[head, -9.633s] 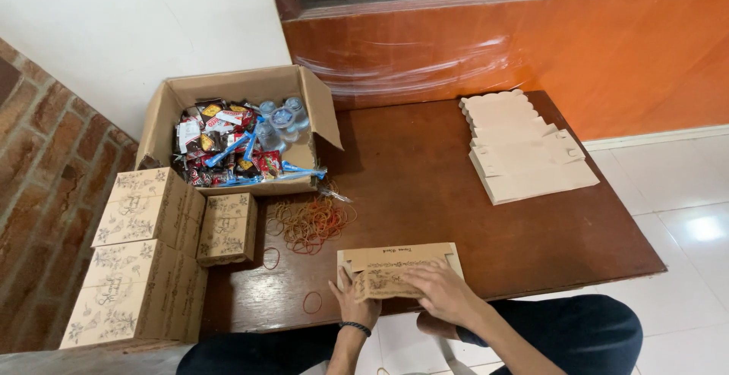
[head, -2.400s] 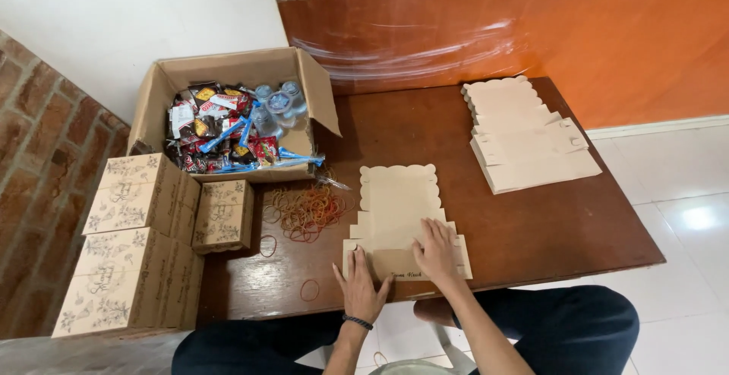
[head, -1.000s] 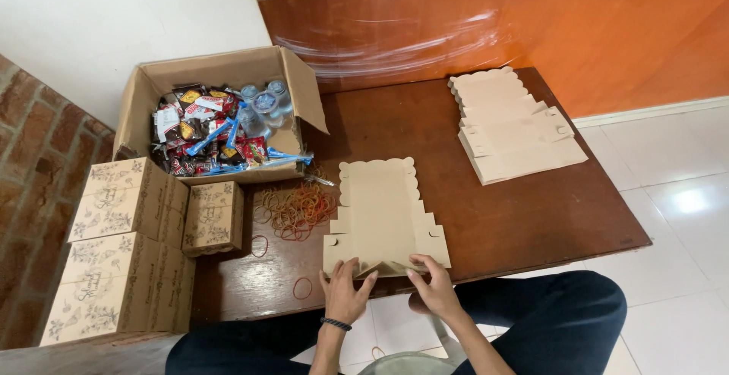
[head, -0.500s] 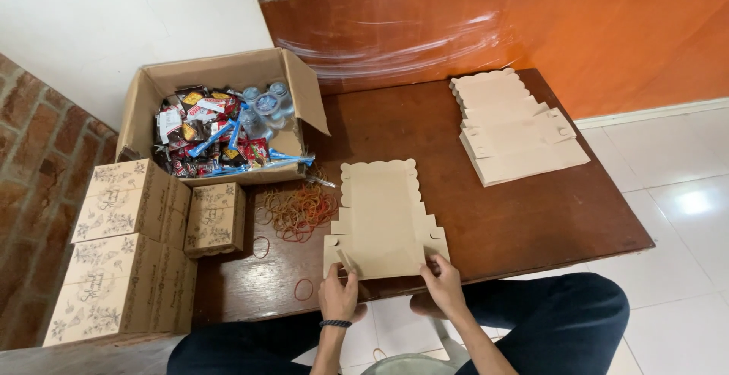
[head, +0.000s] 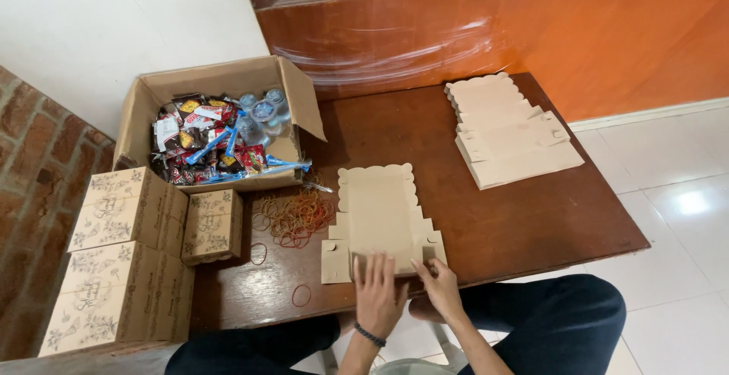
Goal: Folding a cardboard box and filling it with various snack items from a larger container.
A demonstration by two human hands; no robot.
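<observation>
Matt kraft card box blank; glossy wooden table.

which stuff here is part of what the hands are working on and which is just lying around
In hand:
- flat cardboard box blank
- left hand pressing its near edge
- right hand on its near flap

Lying about:
- stack of flat blanks
- rubber bands
- open carton of snacks
- finished printed boxes

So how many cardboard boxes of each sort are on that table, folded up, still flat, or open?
Folded printed boxes: 3
Flat box under the hands: 1
Stack of flat boxes: 1 stack, its sheets too close to count
Open carton of snacks: 1
Total: 5 boxes plus the stack

The left hand and right hand press the flat box's near edge.
</observation>
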